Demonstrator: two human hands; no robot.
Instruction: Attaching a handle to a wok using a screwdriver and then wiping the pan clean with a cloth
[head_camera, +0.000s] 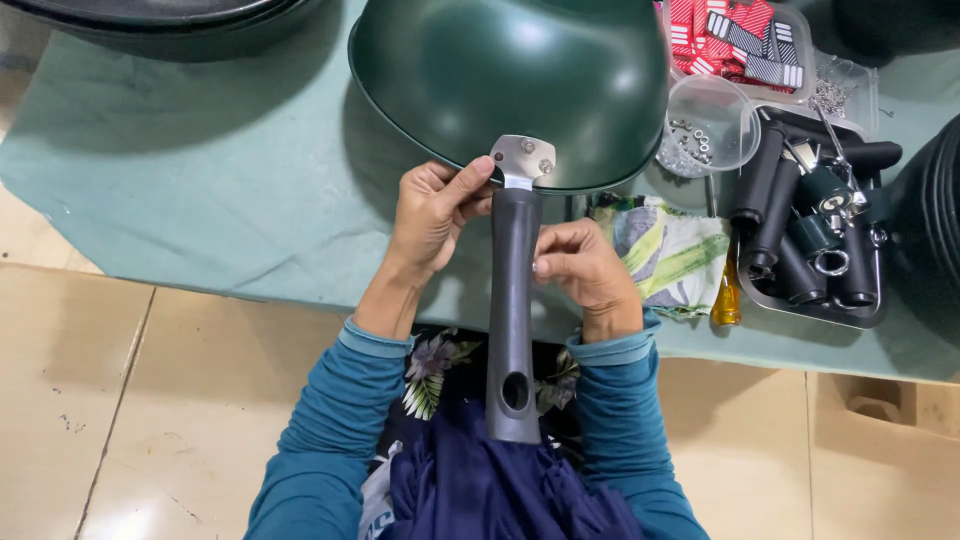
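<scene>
A dark green pan (510, 80) lies upside down on a pale green cloth (250, 180). A metal bracket (522, 160) with two rivets joins its rim to a long dark grey handle (513, 310) that points toward me, a hole near its end. My left hand (432, 215) is closed on the top of the handle, thumb against the bracket. My right hand (585, 270) grips the handle's right side a little lower.
A metal tray (870, 305) of several black handles and fittings sits at right, with a yellow-handled screwdriver (727, 295) beside it. A clear tub (712, 125) holds small washers. Red and black tags (730, 38) lie behind. A patterned cloth (670, 255) is under my right hand. Another pan (160, 20) is at top left.
</scene>
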